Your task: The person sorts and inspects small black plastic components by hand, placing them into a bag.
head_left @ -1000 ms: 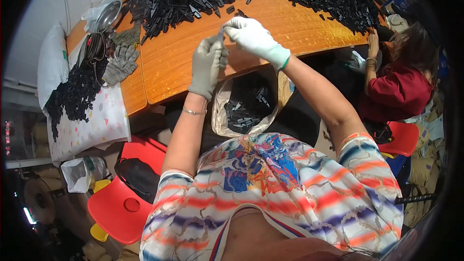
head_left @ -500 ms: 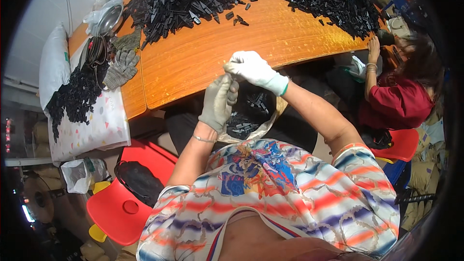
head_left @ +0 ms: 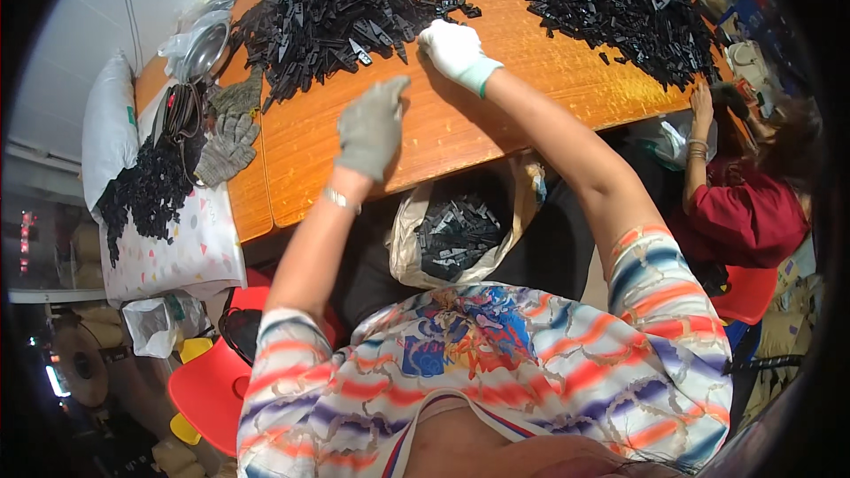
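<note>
My right hand [head_left: 456,55], in a white glove with a green cuff, reaches to the near edge of a heap of small tapered black plastic pieces [head_left: 332,22]. Its fingers curl down at the tabletop beside the loose pieces; whatever they grip is hidden. In a grey glove, my left hand [head_left: 370,128] hovers over the table's front part, nearer to me than the heap. One finger or thumb stretches toward the heap, and nothing shows in this hand. Below the table edge, a pale cloth bag [head_left: 405,252] sits at my lap with similar black pieces inside.
Another black heap [head_left: 611,13] covers the far right of the wooden table [head_left: 336,155]. Grey gloves [head_left: 228,149], black parts [head_left: 146,190] and a white sack [head_left: 111,128] lie at left. A person in a red top [head_left: 748,212] works at right. A red chair [head_left: 208,389] stands lower left.
Both hands have come apart and moved away from me over the table, the right one to the heap's edge. The bag's opening and its contents now show more fully.
</note>
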The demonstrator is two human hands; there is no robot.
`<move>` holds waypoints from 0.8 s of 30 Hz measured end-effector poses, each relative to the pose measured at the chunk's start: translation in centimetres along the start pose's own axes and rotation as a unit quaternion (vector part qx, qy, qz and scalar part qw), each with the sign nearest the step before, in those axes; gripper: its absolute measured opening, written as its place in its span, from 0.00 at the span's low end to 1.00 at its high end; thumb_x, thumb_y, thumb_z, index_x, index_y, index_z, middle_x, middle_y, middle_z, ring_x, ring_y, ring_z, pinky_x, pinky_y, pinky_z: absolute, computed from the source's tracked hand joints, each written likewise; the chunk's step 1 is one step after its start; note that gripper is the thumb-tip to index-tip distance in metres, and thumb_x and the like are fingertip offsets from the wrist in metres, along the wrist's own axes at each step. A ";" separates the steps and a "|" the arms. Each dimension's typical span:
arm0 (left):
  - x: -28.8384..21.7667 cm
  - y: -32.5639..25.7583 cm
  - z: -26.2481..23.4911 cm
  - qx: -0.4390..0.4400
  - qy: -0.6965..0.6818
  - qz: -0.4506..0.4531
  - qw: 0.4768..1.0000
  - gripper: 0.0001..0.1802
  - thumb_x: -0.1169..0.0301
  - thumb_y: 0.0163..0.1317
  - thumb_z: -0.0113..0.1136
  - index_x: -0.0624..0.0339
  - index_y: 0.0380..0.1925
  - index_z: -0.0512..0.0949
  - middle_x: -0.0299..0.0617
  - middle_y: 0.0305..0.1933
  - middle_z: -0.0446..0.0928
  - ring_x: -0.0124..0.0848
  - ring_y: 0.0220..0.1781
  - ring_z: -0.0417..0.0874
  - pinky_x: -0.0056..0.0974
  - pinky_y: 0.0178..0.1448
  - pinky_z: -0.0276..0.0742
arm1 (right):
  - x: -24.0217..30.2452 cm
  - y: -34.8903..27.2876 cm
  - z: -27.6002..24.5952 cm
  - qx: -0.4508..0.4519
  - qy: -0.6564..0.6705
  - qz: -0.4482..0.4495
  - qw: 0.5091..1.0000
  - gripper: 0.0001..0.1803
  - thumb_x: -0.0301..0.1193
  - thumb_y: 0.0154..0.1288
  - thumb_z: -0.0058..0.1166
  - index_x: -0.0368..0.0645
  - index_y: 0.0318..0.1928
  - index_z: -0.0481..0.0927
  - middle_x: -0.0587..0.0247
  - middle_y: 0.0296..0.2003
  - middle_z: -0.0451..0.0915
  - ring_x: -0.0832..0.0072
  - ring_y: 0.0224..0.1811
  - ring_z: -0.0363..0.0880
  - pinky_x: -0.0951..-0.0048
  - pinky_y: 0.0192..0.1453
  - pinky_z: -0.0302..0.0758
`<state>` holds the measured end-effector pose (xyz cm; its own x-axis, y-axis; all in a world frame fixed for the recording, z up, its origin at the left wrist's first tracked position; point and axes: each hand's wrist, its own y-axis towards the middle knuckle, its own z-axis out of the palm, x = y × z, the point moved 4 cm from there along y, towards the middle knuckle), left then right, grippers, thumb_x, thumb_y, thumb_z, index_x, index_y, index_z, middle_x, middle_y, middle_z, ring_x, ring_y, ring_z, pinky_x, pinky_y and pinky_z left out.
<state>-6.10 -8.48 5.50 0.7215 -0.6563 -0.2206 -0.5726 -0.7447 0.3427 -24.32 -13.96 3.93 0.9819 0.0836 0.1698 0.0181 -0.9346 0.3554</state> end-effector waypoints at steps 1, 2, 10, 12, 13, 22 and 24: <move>0.4 2.3 0.7 0.022 0.030 0.006 0.999 0.15 0.66 0.64 0.51 0.41 0.51 0.75 0.44 0.40 0.78 0.47 0.39 0.82 0.49 0.41 0.78 | -0.6 0.6 0.5 -0.034 0.004 -0.009 0.999 0.09 0.31 0.56 0.54 0.48 0.35 0.85 0.51 0.39 0.81 0.54 0.41 0.81 0.60 0.44 0.77; 0.9 4.4 1.2 0.043 0.062 0.009 0.997 0.17 0.68 0.64 0.51 0.38 0.52 0.74 0.44 0.41 0.78 0.46 0.40 0.82 0.48 0.40 0.78 | -0.7 1.4 0.7 -0.035 0.006 -0.009 0.999 0.09 0.31 0.56 0.54 0.48 0.35 0.85 0.51 0.39 0.81 0.54 0.41 0.81 0.60 0.44 0.77; 2.4 11.4 5.6 0.098 0.212 0.111 0.966 0.10 0.66 0.65 0.47 0.47 0.39 0.79 0.46 0.41 0.76 0.43 0.45 0.82 0.48 0.43 0.78 | -1.1 3.0 1.2 0.160 0.002 0.029 0.987 0.12 0.29 0.56 0.52 0.41 0.38 0.85 0.47 0.40 0.83 0.55 0.43 0.83 0.58 0.44 0.79; 2.3 11.0 6.0 0.077 0.218 0.124 0.965 0.08 0.67 0.63 0.49 0.49 0.36 0.78 0.45 0.41 0.76 0.41 0.44 0.81 0.46 0.42 0.79 | -1.3 2.4 1.2 0.157 -0.016 0.029 0.987 0.12 0.29 0.56 0.51 0.40 0.38 0.84 0.48 0.40 0.83 0.55 0.44 0.82 0.57 0.44 0.78; 2.2 10.5 6.1 0.047 0.211 0.140 0.966 0.08 0.67 0.62 0.49 0.49 0.36 0.78 0.44 0.40 0.76 0.41 0.44 0.81 0.45 0.42 0.79 | -1.2 1.9 1.1 0.137 -0.012 0.015 0.990 0.11 0.29 0.57 0.51 0.39 0.37 0.83 0.47 0.40 0.83 0.54 0.43 0.82 0.57 0.43 0.78; 4.7 1.8 3.5 -0.064 -0.357 -0.038 0.931 0.10 0.71 0.64 0.54 0.58 0.44 0.75 0.43 0.44 0.79 0.39 0.44 0.81 0.39 0.47 0.77 | 0.7 -1.1 -1.4 0.028 0.188 0.091 0.978 0.10 0.32 0.60 0.48 0.46 0.40 0.80 0.52 0.40 0.82 0.55 0.46 0.79 0.58 0.50 0.74; 4.0 0.2 4.4 -0.058 -0.661 -0.176 0.727 0.13 0.66 0.70 0.48 0.61 0.50 0.69 0.43 0.44 0.77 0.34 0.43 0.81 0.37 0.46 0.77 | 0.4 -1.8 -1.3 -0.006 0.248 0.081 0.965 0.13 0.33 0.61 0.46 0.46 0.42 0.80 0.52 0.40 0.81 0.55 0.47 0.79 0.59 0.51 0.74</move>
<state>-5.01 -11.76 0.69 -0.2339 -0.0266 -0.9719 -0.3513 -0.9298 0.1100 -24.18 -11.81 4.52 0.7606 0.0940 0.6424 -0.1343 -0.9453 0.2974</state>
